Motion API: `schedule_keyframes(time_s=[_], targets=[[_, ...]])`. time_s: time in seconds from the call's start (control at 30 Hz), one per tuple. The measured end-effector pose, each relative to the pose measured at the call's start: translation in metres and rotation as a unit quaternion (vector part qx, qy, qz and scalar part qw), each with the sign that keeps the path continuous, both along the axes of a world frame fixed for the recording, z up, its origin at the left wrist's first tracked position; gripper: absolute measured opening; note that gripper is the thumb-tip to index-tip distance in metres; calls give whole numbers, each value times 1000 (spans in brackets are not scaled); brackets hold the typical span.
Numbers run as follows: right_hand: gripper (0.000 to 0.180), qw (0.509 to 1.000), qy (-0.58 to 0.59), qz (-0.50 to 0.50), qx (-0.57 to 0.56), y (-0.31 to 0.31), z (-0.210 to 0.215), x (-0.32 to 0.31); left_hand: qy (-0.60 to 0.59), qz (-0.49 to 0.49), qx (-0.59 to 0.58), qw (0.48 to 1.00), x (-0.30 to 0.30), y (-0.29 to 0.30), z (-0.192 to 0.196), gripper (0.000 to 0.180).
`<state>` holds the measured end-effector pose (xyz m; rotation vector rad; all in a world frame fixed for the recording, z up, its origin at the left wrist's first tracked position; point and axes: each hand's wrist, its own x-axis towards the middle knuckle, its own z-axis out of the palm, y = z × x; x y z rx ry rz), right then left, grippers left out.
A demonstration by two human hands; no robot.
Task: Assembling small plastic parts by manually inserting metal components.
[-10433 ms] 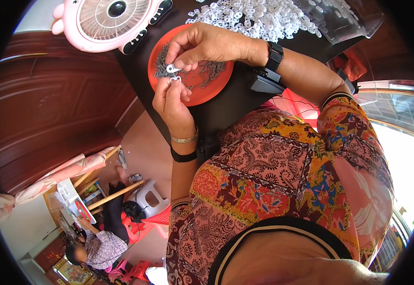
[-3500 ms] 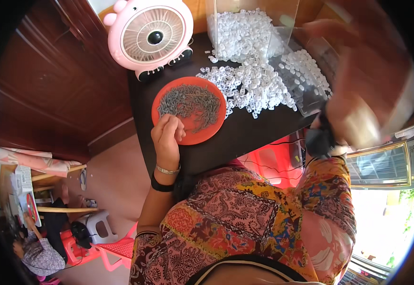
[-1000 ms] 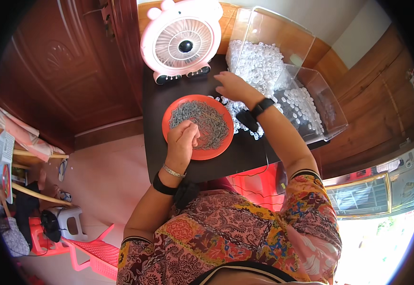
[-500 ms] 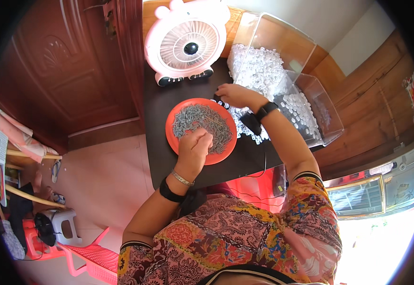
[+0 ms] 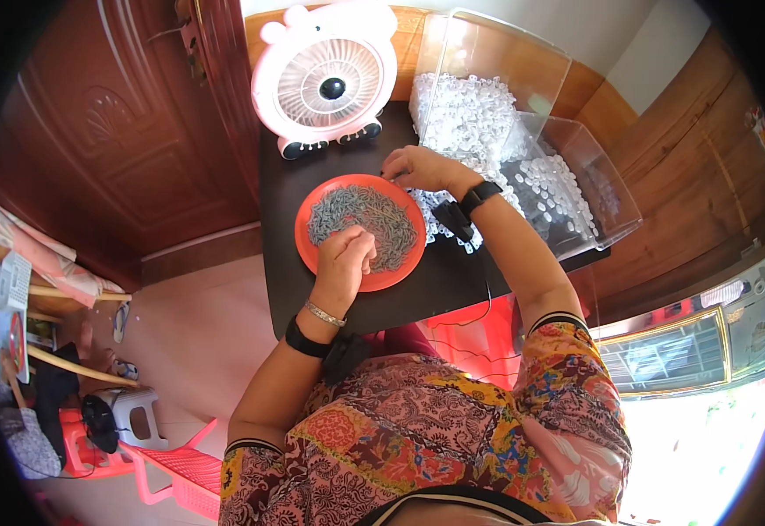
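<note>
Left hand [image 5: 345, 263]: fingers curled together into grey metal pieces [image 5: 360, 223] on orange plate [image 5: 312, 254], directly beneath. Right hand [image 5: 419, 167]: fingers bunched over white plastic parts [image 5: 466, 118]; grip unclear.

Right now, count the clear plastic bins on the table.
2: one clear bin behind the right hand, beside the pink fan; another clear bin at the table's right edge.

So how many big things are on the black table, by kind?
Pink fan: 1
Orange plate: 1
Clear boxes: 2
Hands on the table, left hand and right hand: 2
Total: 6
The small grey and white pieces are too many to count.
</note>
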<state>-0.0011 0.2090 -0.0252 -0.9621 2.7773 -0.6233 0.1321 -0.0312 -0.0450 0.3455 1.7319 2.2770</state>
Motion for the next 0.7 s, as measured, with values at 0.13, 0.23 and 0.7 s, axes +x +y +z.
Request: schedule_keyframes(time_s=[0.13, 0.23, 0.7], targets=[[17, 995, 59, -26, 73, 15, 6, 23, -2, -9, -15, 1000, 0, -5, -1, 27], [14, 991, 78, -67, 82, 30, 0, 30, 12, -13, -17, 1000, 0, -3, -2, 27], [15, 982, 112, -129, 76, 7, 2, 48, 61, -42, 54, 996, -2, -6, -3, 26]])
